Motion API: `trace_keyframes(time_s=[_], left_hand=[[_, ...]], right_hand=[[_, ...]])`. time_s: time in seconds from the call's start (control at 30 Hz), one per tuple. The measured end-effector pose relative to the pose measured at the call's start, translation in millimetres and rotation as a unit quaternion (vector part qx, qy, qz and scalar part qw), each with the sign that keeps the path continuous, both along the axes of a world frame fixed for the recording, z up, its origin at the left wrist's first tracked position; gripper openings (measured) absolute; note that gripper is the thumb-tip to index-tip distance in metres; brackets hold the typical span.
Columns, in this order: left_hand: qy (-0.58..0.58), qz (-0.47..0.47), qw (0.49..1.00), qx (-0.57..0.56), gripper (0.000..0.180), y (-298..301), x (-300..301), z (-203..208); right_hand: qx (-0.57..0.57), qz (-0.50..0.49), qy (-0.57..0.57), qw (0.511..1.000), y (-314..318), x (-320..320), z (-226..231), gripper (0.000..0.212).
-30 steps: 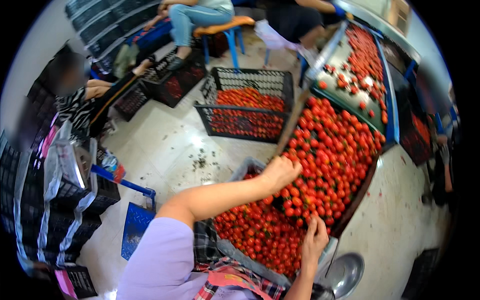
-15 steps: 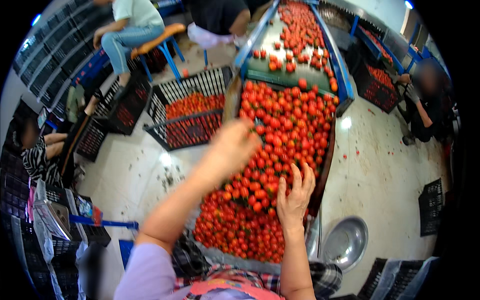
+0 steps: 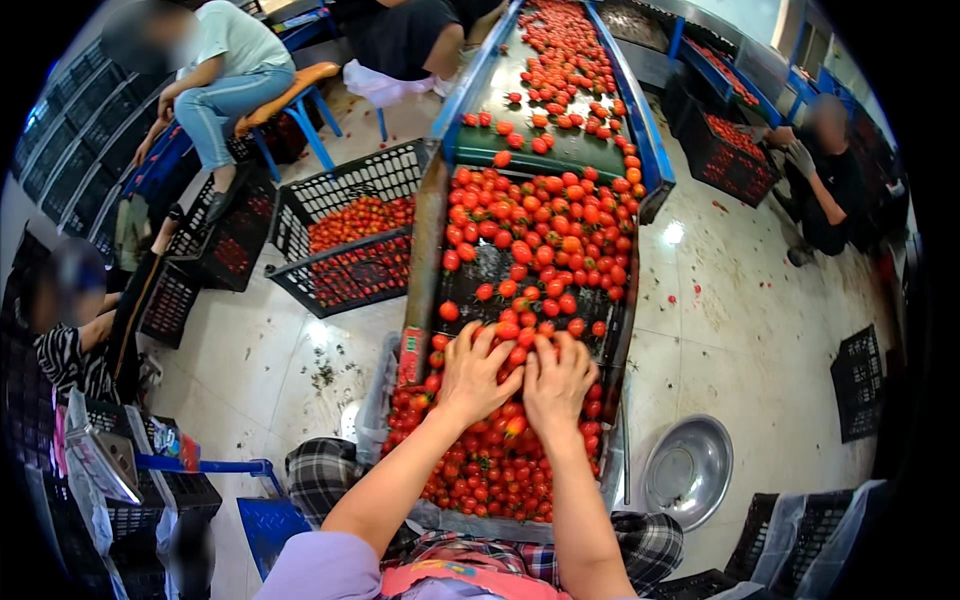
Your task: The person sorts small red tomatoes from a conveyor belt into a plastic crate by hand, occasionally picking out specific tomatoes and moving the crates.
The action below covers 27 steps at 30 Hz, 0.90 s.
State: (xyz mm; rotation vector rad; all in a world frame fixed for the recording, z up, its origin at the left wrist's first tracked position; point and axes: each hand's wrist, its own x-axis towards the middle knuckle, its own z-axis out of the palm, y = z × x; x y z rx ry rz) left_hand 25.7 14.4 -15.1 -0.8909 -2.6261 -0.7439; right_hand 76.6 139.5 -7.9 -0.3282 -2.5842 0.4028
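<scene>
Both hands are in the cherry tomatoes (image 3: 575, 235), at the near end of a black sloping tray (image 3: 480, 268). Left hand (image 3: 480, 375): fingers spread, tips resting on fruit at the tray's lower edge; grip loose, no pinch visible. Right hand (image 3: 558, 385): just beside the left, fingers slightly bent and apart, laid over fruit; grip also loose, anything under the palm can't be seen. Tomatoes sit in 3 zones on this line: upper conveyor belt (image 3: 480, 90) between 2 blue side rails, then the tray, then a heap in the grey-lined bin (image 3: 372, 425) below the hands. Tray cover is uneven: dense on the upper right, dark surface showing at left centre and along the lower right. Left of the tray, near it: black slatted crate (image 3: 292, 215), part filled with tomatoes. Right of the bin, on the floor (image 3: 740, 340): round metal bowl (image 3: 690, 472). Far right, a gloved co-worker (image 3: 838, 195) beside another black crate (image 3: 722, 165) with tomatoes. Upper left, a seated co-worker (image 3: 235, 100) in jeans on an orange stool (image 3: 318, 72) with blue legs. Dark debris (image 3: 322, 370) on the floor left of the bin.
</scene>
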Motion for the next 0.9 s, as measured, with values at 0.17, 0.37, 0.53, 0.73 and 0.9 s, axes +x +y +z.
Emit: trace_keyframes(time_s=[0.17,0.37,0.53,0.73,0.9], left_hand=[[-0.051,-0.046,0.997,0.018,0.034,-25,50,5],[0.016,-0.048,0.990,0.130,0.022,-19,25,10],[0.090,0.090,0.987,0.098,0.048,47,-82,42],[0.046,0.195,0.978,0.048,0.056,86,-154,36],[0.107,0.082,0.991,0.006,0.044,62,-108,16]], right_hand=[[-0.053,0.040,-0.048,0.997,-15,63,5,0.027],[-0.104,0.020,0.048,0.993,-14,55,12,0.032],[-0.081,-0.091,0.091,0.988,21,-31,30,0.047],[-0.100,-0.160,0.104,0.976,50,-103,21,0.040],[-0.041,-0.067,0.095,0.992,48,-72,-1,0.026]])
